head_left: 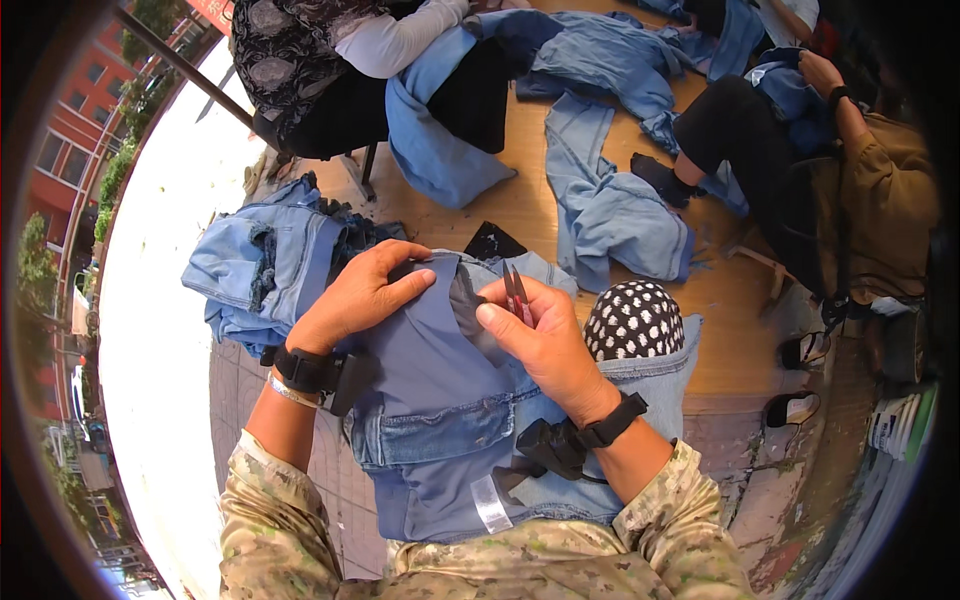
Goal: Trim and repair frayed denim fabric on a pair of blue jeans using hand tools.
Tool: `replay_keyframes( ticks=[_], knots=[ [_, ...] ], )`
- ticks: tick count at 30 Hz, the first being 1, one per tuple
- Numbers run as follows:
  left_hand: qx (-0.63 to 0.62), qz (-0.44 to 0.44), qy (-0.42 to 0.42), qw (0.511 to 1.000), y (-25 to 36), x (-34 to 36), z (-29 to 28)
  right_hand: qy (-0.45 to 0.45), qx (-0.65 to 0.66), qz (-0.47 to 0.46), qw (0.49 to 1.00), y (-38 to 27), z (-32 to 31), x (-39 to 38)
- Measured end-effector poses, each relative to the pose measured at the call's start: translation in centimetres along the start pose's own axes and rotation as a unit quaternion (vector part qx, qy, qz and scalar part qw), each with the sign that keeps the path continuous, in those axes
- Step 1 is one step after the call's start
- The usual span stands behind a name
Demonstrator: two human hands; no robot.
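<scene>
Across my lap lies a blue denim garment, with smooth inner cloth, a thick seamed band and a white label showing. My left hand grips its far edge, thumb on top and the other fingers partly hidden behind the cloth. In my right hand is a small pair of thread snips, blades pointing up and away from me. The thumb and fingers of that hand are closed around the snips, close to a dark grey flap of the cloth.
A pile of folded denim sits to the left. More denim pieces lie on the tan floor mat. Two people with denim, one seated far left, one at right, are nearby. Black shoes stand at right.
</scene>
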State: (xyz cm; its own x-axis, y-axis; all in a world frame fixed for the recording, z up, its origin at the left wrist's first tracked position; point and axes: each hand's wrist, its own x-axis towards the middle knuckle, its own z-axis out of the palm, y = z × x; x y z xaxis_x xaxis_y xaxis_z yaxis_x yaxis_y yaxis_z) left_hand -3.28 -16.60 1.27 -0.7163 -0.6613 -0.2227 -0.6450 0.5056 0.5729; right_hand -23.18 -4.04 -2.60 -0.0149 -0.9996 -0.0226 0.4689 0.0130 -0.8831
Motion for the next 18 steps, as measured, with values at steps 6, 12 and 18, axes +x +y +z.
replay_keyframes(
  ticks=[6,12,18],
  knots=[
    [-0.105,-0.206,-0.024,0.973,-2.5,0.9,0.2,-0.029,-0.061,0.028,0.997,-0.3,0.8,-1.0],
    [-0.228,-0.180,0.079,0.954,-3.2,1.5,0.5,-0.026,-0.028,0.063,0.997,-0.2,0.2,-1.4],
    [-0.335,-0.217,0.183,0.898,-4.8,0.9,1.1,-0.024,-0.013,0.068,0.997,0.1,0.1,-1.4]
  ],
)
